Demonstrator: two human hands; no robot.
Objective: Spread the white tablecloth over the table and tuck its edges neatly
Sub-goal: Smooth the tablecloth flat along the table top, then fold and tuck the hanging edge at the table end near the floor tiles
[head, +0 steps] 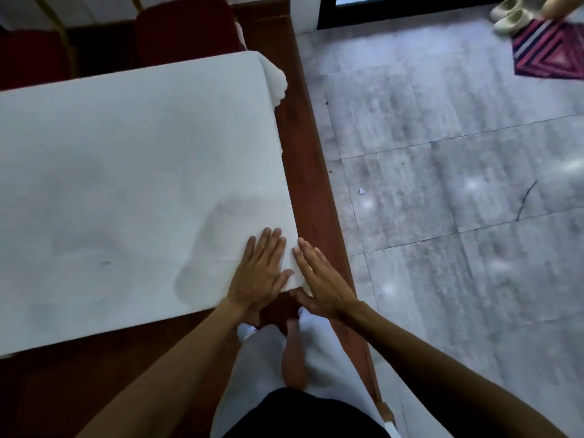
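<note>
White cloth (126, 184) spread flat over the worktop, covering it from the left frame edge to the near right corner; worktop itself hidden under it. Left hand (259, 276) pressed palm-down on the cloth at that corner, fingers (268, 245) straight and close together, gripping nothing. Right hand (319, 282) just beside it, flat along the right edge, fingers together and extended, thumb curled under the corner, tip hidden. Far right corner of cloth bunched and hanging in soft folds (277, 82). More white fabric (262, 358) below the hands, hard to tell whether cloth or clothing. Red chair (186, 30) beyond, partly cut off. Shoes (508, 15) and patterned mat (553, 52) at top right, cropped by the frame.
</note>
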